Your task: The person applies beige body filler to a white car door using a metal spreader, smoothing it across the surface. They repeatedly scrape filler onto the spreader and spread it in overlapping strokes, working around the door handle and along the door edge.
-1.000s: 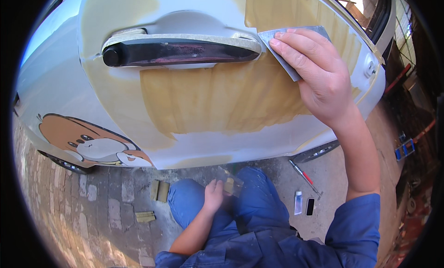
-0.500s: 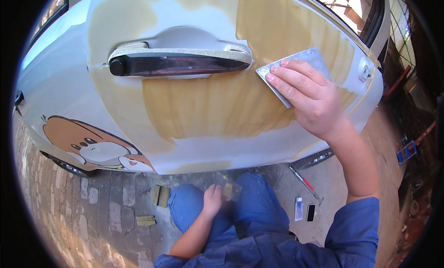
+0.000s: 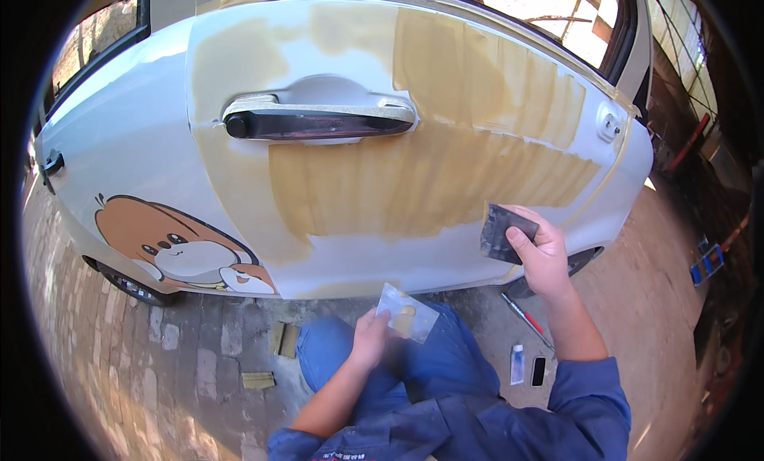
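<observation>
My right hand grips a square dark spreader, thumb on its face, a little off the lower right of the white car door. The door carries streaky tan filler around its black handle and on the right side. My left hand, low over my lap, holds a square translucent plate with a small tan blob on it.
A cartoon animal decal is on the left panel. Green folded pads lie on the ground. At right are a red-handled metal tool, a bottle, a phone and a blue metal object.
My right hand has drawn down and back from the door, turning the spreader to show its dark face. My left hand has raised and tilted the plate slightly into clearer view.
</observation>
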`<state>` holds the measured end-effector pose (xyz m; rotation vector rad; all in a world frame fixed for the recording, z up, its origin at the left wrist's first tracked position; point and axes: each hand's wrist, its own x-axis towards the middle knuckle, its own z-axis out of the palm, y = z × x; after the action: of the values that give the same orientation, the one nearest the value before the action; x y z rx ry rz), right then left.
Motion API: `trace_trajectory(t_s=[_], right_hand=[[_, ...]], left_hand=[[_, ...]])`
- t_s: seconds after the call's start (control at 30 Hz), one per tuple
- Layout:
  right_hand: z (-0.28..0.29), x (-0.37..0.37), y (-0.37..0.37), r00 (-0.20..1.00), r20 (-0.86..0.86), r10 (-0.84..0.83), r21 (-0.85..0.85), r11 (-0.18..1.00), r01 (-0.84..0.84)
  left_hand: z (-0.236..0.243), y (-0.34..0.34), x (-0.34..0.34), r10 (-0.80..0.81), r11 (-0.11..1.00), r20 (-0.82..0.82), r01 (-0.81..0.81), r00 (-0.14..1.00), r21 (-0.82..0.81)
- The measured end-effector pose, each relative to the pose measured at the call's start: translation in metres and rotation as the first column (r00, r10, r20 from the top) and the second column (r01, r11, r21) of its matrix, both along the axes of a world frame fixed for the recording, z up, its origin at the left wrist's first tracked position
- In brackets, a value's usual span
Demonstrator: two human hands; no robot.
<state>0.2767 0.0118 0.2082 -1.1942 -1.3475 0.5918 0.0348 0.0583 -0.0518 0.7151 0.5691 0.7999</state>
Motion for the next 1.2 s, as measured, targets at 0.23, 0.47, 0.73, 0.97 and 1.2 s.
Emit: trace_trajectory(t_s=[0.23, 0.47, 0.73, 0.97, 1.2], right_hand=[[-0.101, -0.024, 0.005, 0.594, -0.794, 0.131, 0.039, 0.985, -0.166], [-0.106, -0.057, -0.031, 0.900, -0.363, 0.244, 0.069, 0.970, -0.235], [-0.100, -0.064, -0.016, 0.888, -0.431, 0.162, -0.312, 0.896, -0.315], [0.027, -0.047, 0.038, 0.462, 0.683, -0.566, 0.666, 0.743, -0.073], [0.089, -0.059, 0.095, 0.284, 0.688, -0.668, 0.719, 0.678, -0.149]], left_hand=[[0.134, -0.036, -0.007, 0.024, 0.999, 0.521, -0.006, 0.853, -0.035], [0.153, -0.049, 0.003, 0.072, 0.991, 0.585, 0.011, 0.808, -0.137], [0.153, -0.057, 0.001, 0.036, 0.999, 0.591, -0.038, 0.806, -0.010], [0.113, -0.054, -0.008, 0.105, 0.993, 0.481, -0.119, 0.870, 0.000], [0.082, -0.052, -0.011, 0.121, 0.992, 0.413, -0.098, 0.903, -0.076]])
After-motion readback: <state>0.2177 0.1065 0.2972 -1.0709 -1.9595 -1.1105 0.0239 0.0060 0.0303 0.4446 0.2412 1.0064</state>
